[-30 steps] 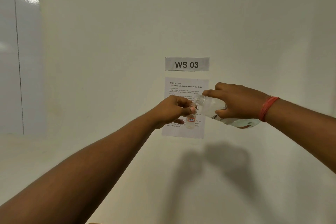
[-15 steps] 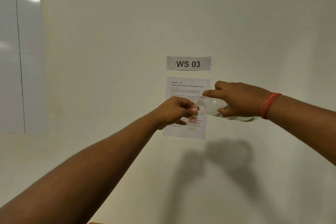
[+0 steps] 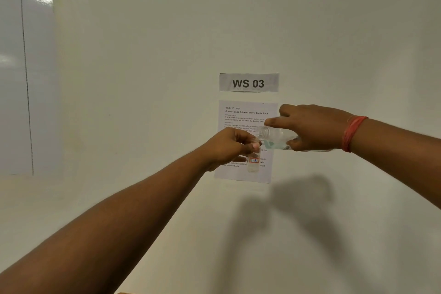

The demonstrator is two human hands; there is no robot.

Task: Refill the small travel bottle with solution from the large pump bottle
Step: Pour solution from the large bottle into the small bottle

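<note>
Vial (image 3: 253, 162) is hanging upright from the left hand (image 3: 229, 148), which is pinching its neck, just below the bottle (image 3: 274, 137); the right hand (image 3: 312, 126) is gripping and tipping that bottle sideways, apparently to pour, before the sheet (image 3: 241, 114).

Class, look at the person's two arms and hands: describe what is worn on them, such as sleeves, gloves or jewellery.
Both forearms are bare, with no sleeves in view and no gloves. The right hand has a red band, seemingly several thin loops, around its wrist. The left hand and its wrist carry nothing. No rings show on the visible fingers.
</note>
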